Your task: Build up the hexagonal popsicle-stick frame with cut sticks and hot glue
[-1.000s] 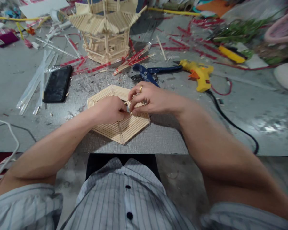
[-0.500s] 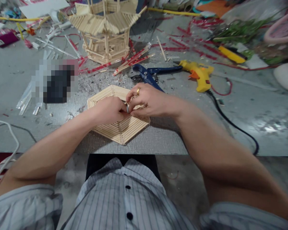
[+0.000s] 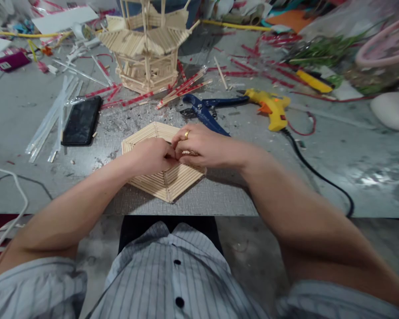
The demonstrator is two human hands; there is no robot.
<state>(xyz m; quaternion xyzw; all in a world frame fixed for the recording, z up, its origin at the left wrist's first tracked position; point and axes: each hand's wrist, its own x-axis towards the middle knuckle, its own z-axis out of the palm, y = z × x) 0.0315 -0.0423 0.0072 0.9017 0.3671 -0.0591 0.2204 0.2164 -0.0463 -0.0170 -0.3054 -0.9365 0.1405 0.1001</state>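
Item, near table edge: hexagonal stick panel (image 3: 162,186) lying flat, left hand (image 3: 151,156) and right hand (image 3: 204,148) meeting over its centre, fingertips bunching tightly together, anything pinched between them staying hidden. Risk: downward pressure possibly cracking glued joints. Beyond, glue gun (image 3: 269,104) lying with its cord (image 3: 319,175) trailing beside the right forearm, inviting a snag

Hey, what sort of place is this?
Probably a hobby craft workbench: the left hand and right hand touch a hexagonal stick panel, a stick-built pagoda model stands behind it, and a yellow glue gun and blue cutters lie on the littered grey table.
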